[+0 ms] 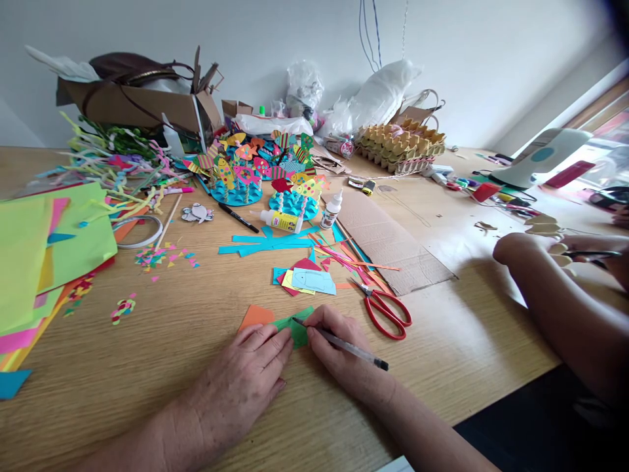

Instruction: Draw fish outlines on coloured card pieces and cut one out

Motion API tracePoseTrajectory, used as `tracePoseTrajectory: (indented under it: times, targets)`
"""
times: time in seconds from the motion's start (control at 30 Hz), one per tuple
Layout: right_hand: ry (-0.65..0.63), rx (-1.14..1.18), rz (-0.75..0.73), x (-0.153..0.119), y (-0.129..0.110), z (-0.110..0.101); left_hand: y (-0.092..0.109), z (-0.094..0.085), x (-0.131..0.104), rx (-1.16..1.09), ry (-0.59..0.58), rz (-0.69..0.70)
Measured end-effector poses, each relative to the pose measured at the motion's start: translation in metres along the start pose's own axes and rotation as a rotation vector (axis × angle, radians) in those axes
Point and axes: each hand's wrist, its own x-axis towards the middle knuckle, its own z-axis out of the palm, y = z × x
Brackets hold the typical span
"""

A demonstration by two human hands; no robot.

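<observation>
In my right hand (339, 347) is a clear-barrelled pen (351, 347) with a dark end, its tip on a piece of green paper (301, 333). My left hand (250, 367) lies flat, fingers stretched out over the left part of the green paper and the edge of an orange paper piece (256, 316). Just beyond lies a small stack of coloured paper, topped by a light blue piece (314, 280) with a drawn outline. Red-handled scissors (386, 311) rest to the right of my right hand, blades pointing away from me.
Blue paper strips (270, 244), glue bottles (281, 221) and paper fish on blue stands (236, 190) stand farther back. Cardboard (393, 242) lies right of centre. Coloured sheets (63, 236) fill the left side. At right, another person's arm (545, 301) reaches in with scissors.
</observation>
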Motion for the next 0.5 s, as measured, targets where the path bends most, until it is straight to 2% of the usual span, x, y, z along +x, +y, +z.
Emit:
tracePoseTrajectory:
  times: [0.5]
  targets:
    - [0.004, 0.001, 0.006, 0.0000, 0.0003, -0.0004, -0.0007, 0.0005, -0.0002, -0.005, -0.003, 0.004]
